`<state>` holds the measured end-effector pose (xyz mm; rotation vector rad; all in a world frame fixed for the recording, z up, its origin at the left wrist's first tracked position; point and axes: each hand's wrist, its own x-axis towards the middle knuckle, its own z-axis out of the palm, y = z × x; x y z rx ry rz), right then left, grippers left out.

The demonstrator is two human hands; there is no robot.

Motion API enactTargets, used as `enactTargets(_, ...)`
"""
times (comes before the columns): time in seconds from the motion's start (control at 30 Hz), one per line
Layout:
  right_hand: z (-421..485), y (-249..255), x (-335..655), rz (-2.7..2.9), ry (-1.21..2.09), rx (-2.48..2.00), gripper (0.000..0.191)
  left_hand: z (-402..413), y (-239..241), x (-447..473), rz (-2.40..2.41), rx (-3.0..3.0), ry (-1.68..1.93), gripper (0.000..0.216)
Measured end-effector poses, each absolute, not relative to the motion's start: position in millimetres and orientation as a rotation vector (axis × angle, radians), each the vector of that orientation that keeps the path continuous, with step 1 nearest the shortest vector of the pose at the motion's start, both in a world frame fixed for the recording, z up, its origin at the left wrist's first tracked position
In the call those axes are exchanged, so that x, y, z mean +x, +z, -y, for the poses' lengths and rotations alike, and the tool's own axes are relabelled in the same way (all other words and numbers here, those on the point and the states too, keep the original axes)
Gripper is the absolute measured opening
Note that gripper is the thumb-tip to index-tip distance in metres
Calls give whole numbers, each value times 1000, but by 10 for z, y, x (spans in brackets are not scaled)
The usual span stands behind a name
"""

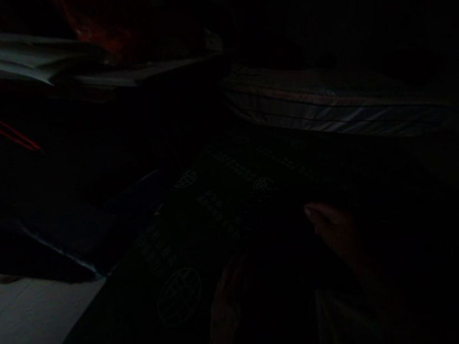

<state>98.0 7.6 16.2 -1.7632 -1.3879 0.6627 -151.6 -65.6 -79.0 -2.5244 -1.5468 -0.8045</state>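
The picture is very dark. A dark green sheet or board (125, 313), printed with pale globes and lettering, spreads beneath my hands. My left hand (226, 290) rests low over it, its fingers fairly straight and pointing away from me, the tips lost in shadow. Farther right, my right hand (331, 225) is closed with fingers curled, thumb side facing left. Between the two hands lies a black area with a few tiny light specks; what it is cannot be made out, nor whether the right fingers grip part of it.
At upper left, papers (22, 52) lie on a ledge (134, 76), and a red cord (1, 124) hangs down. A striped mattress-like pad (309, 106) runs along the back right. Pale floor tiles (35, 330) show at lower left. The far right is black.
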Motion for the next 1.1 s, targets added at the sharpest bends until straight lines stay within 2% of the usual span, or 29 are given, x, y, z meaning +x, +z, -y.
enactTargets(0.3,-241,132,924,1536,672,-1731,36,681,-756,-1507,1547,-2472,-843,41)
enactTargets(0.57,-621,64,927,1850,531,-1658,26,677,-575,-1497,1571,-2515,-921,37)
enactTargets(0.77,-926,94,838,2126,240,-1844,24,718,-289,-1432,1620,-2530,-961,34)
enactTargets(1.1,-1359,84,699,2418,108,-1796,18,710,-229,-1424,1632,-2540,-969,31)
